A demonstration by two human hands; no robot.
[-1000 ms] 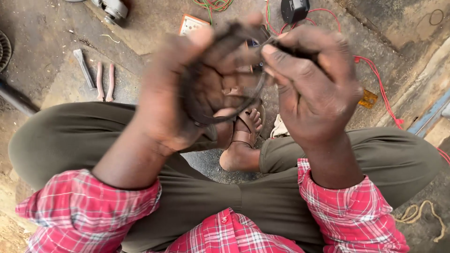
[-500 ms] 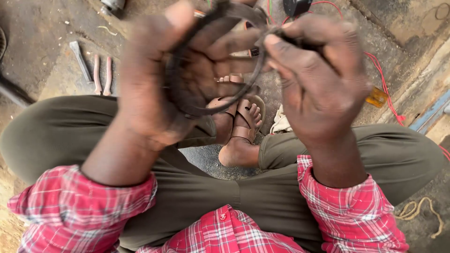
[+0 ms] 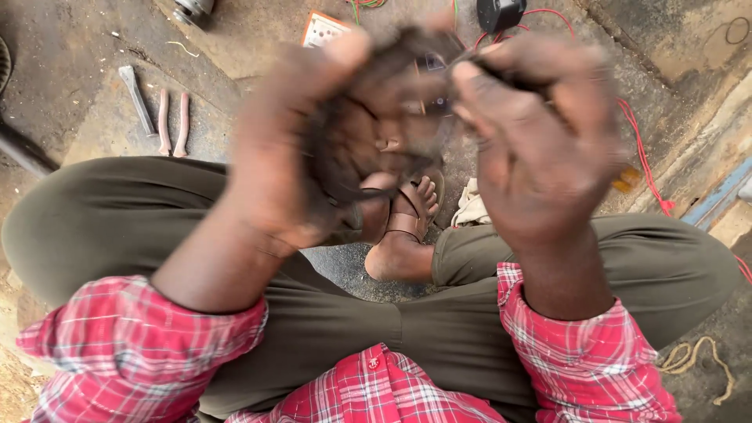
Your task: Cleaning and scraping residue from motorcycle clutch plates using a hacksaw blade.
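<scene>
Both hands are raised close to the camera over my crossed legs. My left hand [image 3: 290, 149] curls around a loop of dark wire or cord [image 3: 352, 168], which is blurred by motion. My right hand [image 3: 540, 141] pinches the loop's other end between thumb and fingers near the top. Below the hands my sandalled feet [image 3: 407, 227] rest on the ground. Red plaid sleeves cover both forearms.
Pliers with pale handles [image 3: 172, 121] and a metal tool [image 3: 135, 98] lie on the concrete at the left. A red wire [image 3: 642, 157] runs along the right, a black device [image 3: 498, 13] and a small card [image 3: 323, 28] sit at the top. Rope [image 3: 697, 360] lies bottom right.
The left hand has turned and dropped a little, closing more around the wire loop, which now looks smaller and blurred. The right hand keeps its pinch in nearly the same place.
</scene>
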